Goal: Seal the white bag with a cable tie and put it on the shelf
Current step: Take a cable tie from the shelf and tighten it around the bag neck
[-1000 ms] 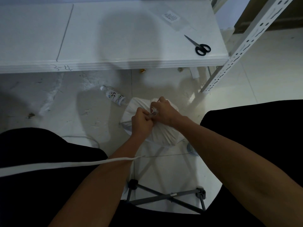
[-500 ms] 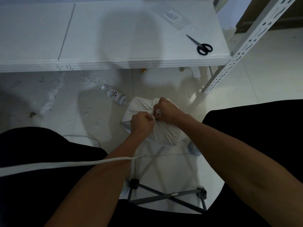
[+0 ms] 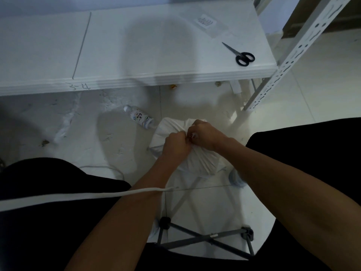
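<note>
The white bag (image 3: 203, 163) rests on the pale floor between my knees, its top gathered into a bunch. My left hand (image 3: 176, 144) is clenched around the gathered neck of the bag. My right hand (image 3: 206, 134) presses against it from the right, fingers pinched on a small pale piece at the neck that looks like the cable tie (image 3: 193, 136); most of the tie is hidden by my fingers. The white shelf (image 3: 136, 55) stretches across the top of the view, above and beyond the bag.
Black-handled scissors (image 3: 241, 55) and a clear packet (image 3: 207, 23) lie on the shelf's right end. A plastic bottle (image 3: 139, 119) lies on the floor left of the bag. A perforated shelf upright (image 3: 289, 55) stands at the right. A grey folding-stool frame (image 3: 207, 237) sits below my arms.
Both hands stay clenched on the bag's neck with only small shifts of the fingers; they now touch again after being slightly apart. The bag has not moved.
</note>
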The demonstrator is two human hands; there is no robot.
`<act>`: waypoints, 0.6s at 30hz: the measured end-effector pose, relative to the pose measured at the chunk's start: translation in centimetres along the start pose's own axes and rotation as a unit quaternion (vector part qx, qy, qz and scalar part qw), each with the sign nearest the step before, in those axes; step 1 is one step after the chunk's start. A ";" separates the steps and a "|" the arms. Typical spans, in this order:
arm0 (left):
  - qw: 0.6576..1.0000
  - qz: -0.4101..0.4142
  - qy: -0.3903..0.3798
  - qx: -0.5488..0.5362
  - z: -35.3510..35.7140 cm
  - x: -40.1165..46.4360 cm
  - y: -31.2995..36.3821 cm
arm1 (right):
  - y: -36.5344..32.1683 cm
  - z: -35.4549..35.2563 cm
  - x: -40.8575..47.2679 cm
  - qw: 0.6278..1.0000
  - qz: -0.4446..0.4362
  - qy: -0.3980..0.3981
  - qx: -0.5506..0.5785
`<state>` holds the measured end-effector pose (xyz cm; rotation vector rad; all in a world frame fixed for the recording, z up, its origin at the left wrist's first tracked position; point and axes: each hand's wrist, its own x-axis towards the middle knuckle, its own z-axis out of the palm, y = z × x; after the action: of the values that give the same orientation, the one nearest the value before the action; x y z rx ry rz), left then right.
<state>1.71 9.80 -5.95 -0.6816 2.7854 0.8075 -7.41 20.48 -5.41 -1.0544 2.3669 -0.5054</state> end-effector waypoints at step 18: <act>0.914 -0.123 -0.180 -0.341 -1.1 0.4 -2.2 | 0.2 0.6 -0.1 1.000 -0.026 0.001 -0.017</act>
<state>2.40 7.45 -6.18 -0.8471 2.0083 1.6683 -7.14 20.64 -5.94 -1.1340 2.3637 -0.4858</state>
